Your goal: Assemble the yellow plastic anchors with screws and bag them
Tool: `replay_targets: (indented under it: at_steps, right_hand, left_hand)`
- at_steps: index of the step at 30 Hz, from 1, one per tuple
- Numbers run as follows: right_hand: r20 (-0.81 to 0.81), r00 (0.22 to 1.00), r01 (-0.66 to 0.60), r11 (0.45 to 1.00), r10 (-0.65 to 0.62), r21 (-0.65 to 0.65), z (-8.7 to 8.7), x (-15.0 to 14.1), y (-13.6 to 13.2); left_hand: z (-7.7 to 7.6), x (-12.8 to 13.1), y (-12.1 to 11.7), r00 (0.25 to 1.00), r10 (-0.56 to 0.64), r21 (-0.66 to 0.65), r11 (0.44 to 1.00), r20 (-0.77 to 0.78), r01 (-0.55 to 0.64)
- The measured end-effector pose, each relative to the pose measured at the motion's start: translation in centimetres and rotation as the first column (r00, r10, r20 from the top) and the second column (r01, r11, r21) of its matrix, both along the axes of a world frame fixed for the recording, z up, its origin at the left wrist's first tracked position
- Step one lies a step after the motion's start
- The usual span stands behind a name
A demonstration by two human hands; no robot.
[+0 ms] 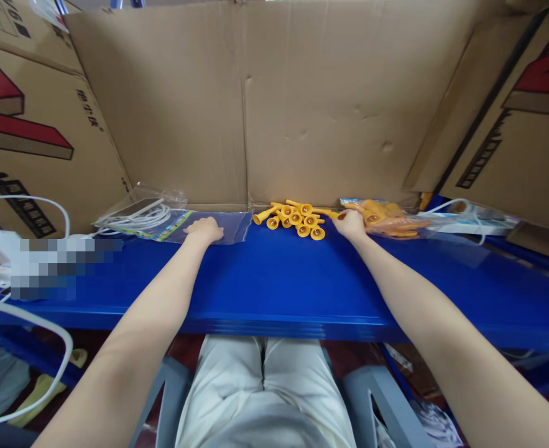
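My left hand [204, 230] rests on a flat clear plastic bag [237, 228] with a colourful printed strip, its fingers curled down against the film. To the right, my right hand [350, 224] is closed around a yellow trumpet-shaped piece [326, 213], whose narrow stem sticks out leftward; the fingers partly hide it. Between the hands lies a loose pile of similar yellow trumpet-shaped pieces [295, 217], several with flared ends facing me. Just right of my right hand is a plastic bag of more yellow pieces [390, 219].
A blue shelf [274, 280] forms the work surface. Cardboard [325, 106] walls it at the back, with printed boxes [27, 137] at the left and right. A coiled white cable [138, 218] lies left, near a white power strip [4, 249]. A white packaged item [470, 223] lies right.
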State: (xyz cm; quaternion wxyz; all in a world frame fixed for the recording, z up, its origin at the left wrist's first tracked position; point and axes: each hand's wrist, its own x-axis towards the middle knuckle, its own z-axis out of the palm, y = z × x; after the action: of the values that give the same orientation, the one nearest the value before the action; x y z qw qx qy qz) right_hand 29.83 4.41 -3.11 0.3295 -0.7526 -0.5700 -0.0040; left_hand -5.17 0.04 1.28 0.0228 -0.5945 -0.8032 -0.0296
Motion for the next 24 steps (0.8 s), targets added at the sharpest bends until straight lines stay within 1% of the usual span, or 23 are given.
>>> replay_targets:
  at_steps: [2,4,6,7,8,10,13,16,18,21,24]
  right_hand:
    - [-0.067,0.998,0.026,0.995,-0.020,0.098,0.4,0.4,-0.1]
    - [-0.117,0.992,0.059,0.977,-0.035,0.206,0.8,0.7,-0.3]
    - [-0.141,0.990,0.072,0.948,-0.030,0.308,1.2,0.7,-0.4]
    - [-0.140,0.990,0.060,0.932,-0.010,0.358,1.3,0.6,-0.4]
    - [-0.129,0.991,0.025,0.915,0.030,0.403,1.4,0.4,-0.4]
    - [-0.094,0.984,-0.092,0.874,0.155,0.477,1.5,-0.4,-0.5]
    - [-0.040,0.926,-0.296,0.786,0.376,0.543,1.4,-2.4,-0.8]
    - [0.027,0.844,-0.461,0.700,0.535,0.545,1.2,-4.6,-1.6]
    - [0.072,0.791,-0.554,0.660,0.608,0.507,0.9,-5.9,-2.3]
    - [0.129,0.721,-0.662,0.621,0.681,0.420,0.3,-7.5,-3.1]
    - [0.172,0.659,-0.740,0.590,0.732,0.324,-0.5,-8.5,-3.5]
  left_hand:
    - [0.0,0.1,-0.1,1.000,0.004,0.001,1.000,0.012,-0.004]
    - [-0.1,0.1,0.0,1.000,0.004,0.025,1.000,0.015,-0.004]
    - [-0.2,0.2,0.1,0.999,-0.034,0.071,0.997,0.023,0.032]
    - [-0.3,0.3,0.1,0.997,-0.067,0.095,0.993,0.033,0.064]
    - [-0.5,0.4,0.1,0.993,-0.108,0.115,0.988,0.047,0.102]
    - [-0.7,0.9,0.1,0.981,-0.181,0.134,0.976,0.075,0.170]
    - [-1.0,1.7,-0.1,0.976,-0.209,0.149,0.969,0.068,0.197]
    - [-1.4,2.4,-0.1,0.979,-0.204,0.163,0.966,0.011,0.200]
    - [-1.5,2.5,-0.1,0.972,-0.234,0.155,0.960,-0.023,0.235]
    - [-1.5,2.4,0.1,0.948,-0.315,0.133,0.939,-0.037,0.317]
    - [-1.3,2.3,0.1,0.901,-0.433,0.127,0.894,-0.007,0.430]
